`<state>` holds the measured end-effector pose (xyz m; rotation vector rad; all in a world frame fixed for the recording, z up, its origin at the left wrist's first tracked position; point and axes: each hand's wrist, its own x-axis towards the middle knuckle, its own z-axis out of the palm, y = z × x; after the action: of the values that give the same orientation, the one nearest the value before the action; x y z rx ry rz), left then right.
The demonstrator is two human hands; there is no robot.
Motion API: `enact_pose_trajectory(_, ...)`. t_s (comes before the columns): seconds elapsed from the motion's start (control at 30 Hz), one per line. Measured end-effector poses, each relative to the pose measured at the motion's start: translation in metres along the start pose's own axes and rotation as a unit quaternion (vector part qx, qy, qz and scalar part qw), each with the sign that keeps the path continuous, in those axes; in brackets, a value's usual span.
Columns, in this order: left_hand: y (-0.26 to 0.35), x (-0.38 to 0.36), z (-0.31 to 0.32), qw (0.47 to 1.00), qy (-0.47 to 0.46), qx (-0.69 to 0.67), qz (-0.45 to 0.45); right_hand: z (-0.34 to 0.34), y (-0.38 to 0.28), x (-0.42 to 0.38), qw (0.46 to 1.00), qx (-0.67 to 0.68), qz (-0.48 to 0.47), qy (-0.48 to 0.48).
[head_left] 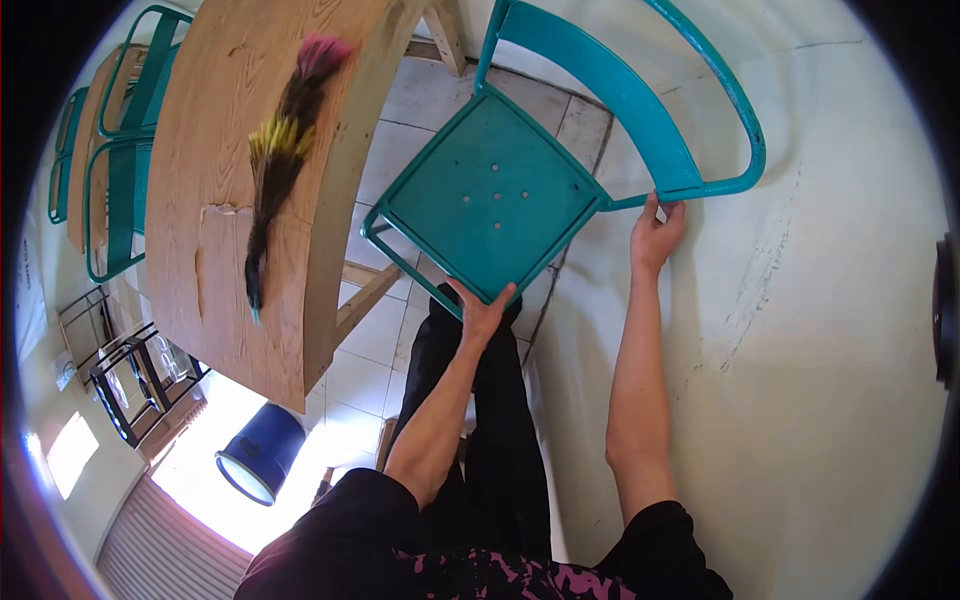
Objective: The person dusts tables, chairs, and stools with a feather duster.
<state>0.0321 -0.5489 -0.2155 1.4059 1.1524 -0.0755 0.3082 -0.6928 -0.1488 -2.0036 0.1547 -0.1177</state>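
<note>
A teal metal chair (485, 220) with several small holes in its seat stands between the wooden table and the pale wall. My left hand (482, 315) grips the near corner of its seat, with thumb and fingers on either side of the corner. My right hand (656, 238) is closed on the frame at the lower end of the curved backrest (625, 85). The fingertips of that hand are partly hidden behind the tube.
On the wooden table (225, 340) lies a bunch of dried flowers (278, 165) with pink and yellow heads. More teal chairs (125, 195) stand on its far side. The pale wall (800, 350) runs close along my right. A dark blue bin (262, 445) sits lower left.
</note>
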Motion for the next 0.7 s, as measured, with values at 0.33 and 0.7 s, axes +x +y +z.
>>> enact_pose_trajectory(0.33,0.056,0.092,-0.078,0.981,0.056,0.177,0.063,-0.007,-0.002,-0.067,0.998,-0.018,-0.014,0.055)
enact_pose_trajectory(0.7,0.095,0.127,-0.107,0.938,0.149,0.273,0.154,-0.002,-0.015,-0.187,0.989,0.069,0.131,-0.032)
